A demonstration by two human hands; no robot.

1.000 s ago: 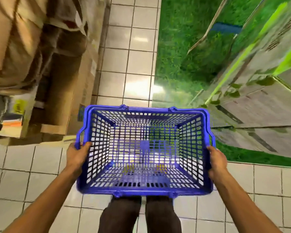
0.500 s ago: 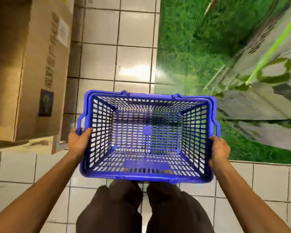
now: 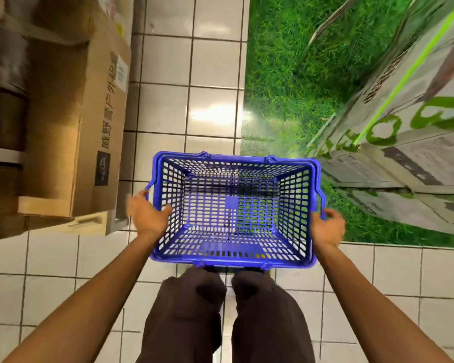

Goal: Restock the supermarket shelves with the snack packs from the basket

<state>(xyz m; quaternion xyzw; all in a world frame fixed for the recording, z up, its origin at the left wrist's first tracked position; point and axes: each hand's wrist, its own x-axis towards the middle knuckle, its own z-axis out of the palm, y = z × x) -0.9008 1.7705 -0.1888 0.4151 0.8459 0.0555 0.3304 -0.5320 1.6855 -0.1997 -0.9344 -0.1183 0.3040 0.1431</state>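
The risk I see is the basket (image 3: 236, 158) dropping or tipping. The left hand (image 3: 150, 216) lies open against its left wall, thumb resting on the mesh and fingers spread toward the side handle, gripping nothing firmly. The right hand (image 3: 328, 226) is blurred, with fingers loosely curled beside the right handle, and I cannot tell whether it really has hold. If the basket is not yet on the floor, that loose contact could let it fall. It could also knock the box (image 3: 63, 127) on the left or the cartons (image 3: 404, 127) on the right.

The basket sits low in front of the person's knees (image 3: 184, 318), half over the tiles (image 3: 168, 61) and half over the grass mat (image 3: 281, 87). It is blue open plastic mesh and looks rigid and light. I see no snack packs inside, so the restocking seems finished.
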